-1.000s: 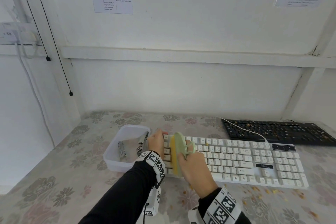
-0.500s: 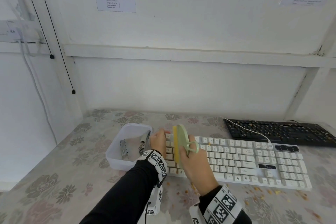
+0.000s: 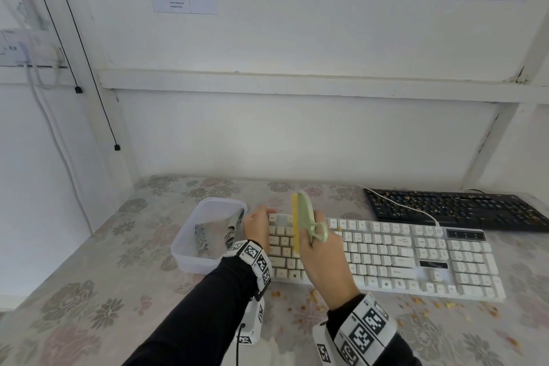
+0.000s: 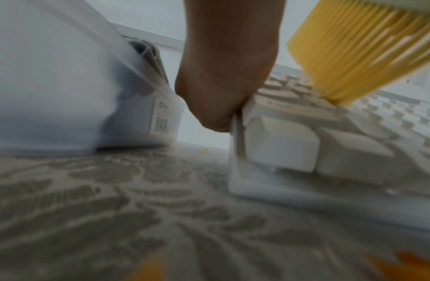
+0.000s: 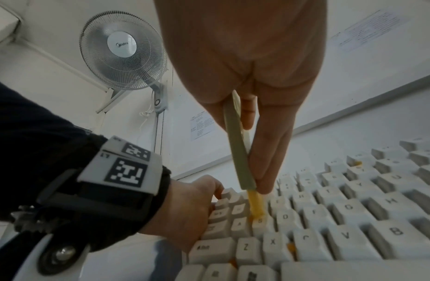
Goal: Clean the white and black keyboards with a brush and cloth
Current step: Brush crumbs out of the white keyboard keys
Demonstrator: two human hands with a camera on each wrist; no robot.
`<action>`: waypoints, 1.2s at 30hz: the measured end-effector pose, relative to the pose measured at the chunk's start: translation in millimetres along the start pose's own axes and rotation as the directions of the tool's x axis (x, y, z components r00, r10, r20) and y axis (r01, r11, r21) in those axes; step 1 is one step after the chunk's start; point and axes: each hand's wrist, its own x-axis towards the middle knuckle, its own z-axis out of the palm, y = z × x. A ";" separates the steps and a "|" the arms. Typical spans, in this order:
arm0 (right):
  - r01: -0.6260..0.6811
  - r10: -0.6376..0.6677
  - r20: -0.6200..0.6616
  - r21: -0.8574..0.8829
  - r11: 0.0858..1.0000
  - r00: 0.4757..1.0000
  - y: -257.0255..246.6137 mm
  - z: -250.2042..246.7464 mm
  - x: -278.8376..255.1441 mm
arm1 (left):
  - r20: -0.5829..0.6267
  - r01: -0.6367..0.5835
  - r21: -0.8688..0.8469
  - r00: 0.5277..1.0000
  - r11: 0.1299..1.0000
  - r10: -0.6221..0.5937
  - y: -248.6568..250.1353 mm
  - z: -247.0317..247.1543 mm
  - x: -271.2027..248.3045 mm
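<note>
tub (image 3: 190, 242) – grey cloth (image 3: 202, 239) inside | right grip (image 3: 323, 258) clasps brush (image 3: 301, 218) | left grip (image 3: 257, 227) holds white keyboard (image 3: 416, 258) edge

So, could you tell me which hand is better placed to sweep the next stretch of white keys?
The right hand: it already grips the brush, bristles on the white keyboard. The left hand holds the keyboard's left end, steadying it.
</note>
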 end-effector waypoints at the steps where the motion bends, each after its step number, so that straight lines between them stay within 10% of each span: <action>1: -0.025 0.025 0.026 -0.017 1.000 0.999 1.1 -0.3 0.2 | -0.001 -0.004 0.005 1.000 1.000 0.004 -0.1 -0.1 -0.1; 8: -0.093 0.133 0.209 -0.191 0.977 0.969 11.7 -6.1 -15.3 | 0.002 -0.018 0.035 1.000 0.999 0.018 -3.5 -1.0 0.3; 16: 0.016 -0.016 -0.013 -0.029 0.999 1.000 0.6 -7.9 -6.3 | -0.020 0.007 0.025 1.000 1.000 -0.006 2.6 0.3 -6.9; 24: -0.132 0.151 0.207 -0.100 0.986 0.967 7.0 -4.3 -15.2 | -0.037 -0.007 0.036 0.999 0.999 0.008 2.4 0.8 -7.9; 32: -0.043 0.044 -0.008 0.008 0.999 0.999 1.2 -5.2 -5.9 | -0.025 0.012 0.013 1.000 1.000 -0.012 5.6 1.1 -10.4; 36: -0.130 0.132 0.079 -0.038 0.991 0.988 9.2 -7.5 -6.7 | -0.029 0.008 0.025 1.000 1.000 -0.008 4.2 -0.4 -10.7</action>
